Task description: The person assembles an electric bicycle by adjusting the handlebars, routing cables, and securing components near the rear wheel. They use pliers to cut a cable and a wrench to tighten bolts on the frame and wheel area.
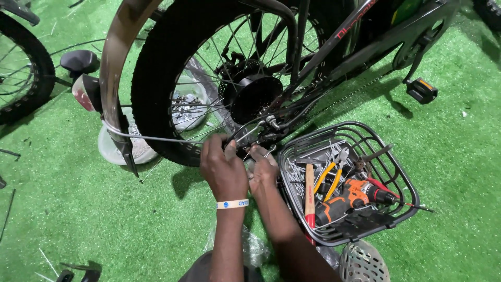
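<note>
Both hands work at the rear wheel (209, 68) of a bicycle standing on green artificial turf (104, 219). The wheel has a wide knobbly black tyre, thin spokes and a black hub motor (255, 96) at its centre.

Left hand (223, 169): back of the hand faces the camera, fingers curled closed around small metal hardware just below the axle, at the lower edge of the tyre. A pale wristband (232, 203) sits on that wrist. What exactly the fingers pinch is hidden by the hand itself.

Right hand (262, 169): just beside the left, touching it, fingers bent and closed on a thin metal stay (156, 138) end or fitting near the axle; I cannot tell which part it grips. The stay runs leftward from the hands to the shiny curved mudguard (117, 57) that wraps the tyre.

A rear reflector lamp (83, 93) is mounted on the mudguard's outer side.

Right of the hands, touching the forearm, sits a black wire basket (402, 177) on the turf. Inside: an orange-and-black cordless drill (355, 196), yellow-handled pliers (331, 175), a wooden-handled tool (309, 193), loose spokes.

Behind the wheel, two pale bowls of small metal parts (185, 109) rest on the turf. A pedal (421, 90) hangs at upper right. Part of another bicycle's wheel (23, 68) shows at far left.
</note>
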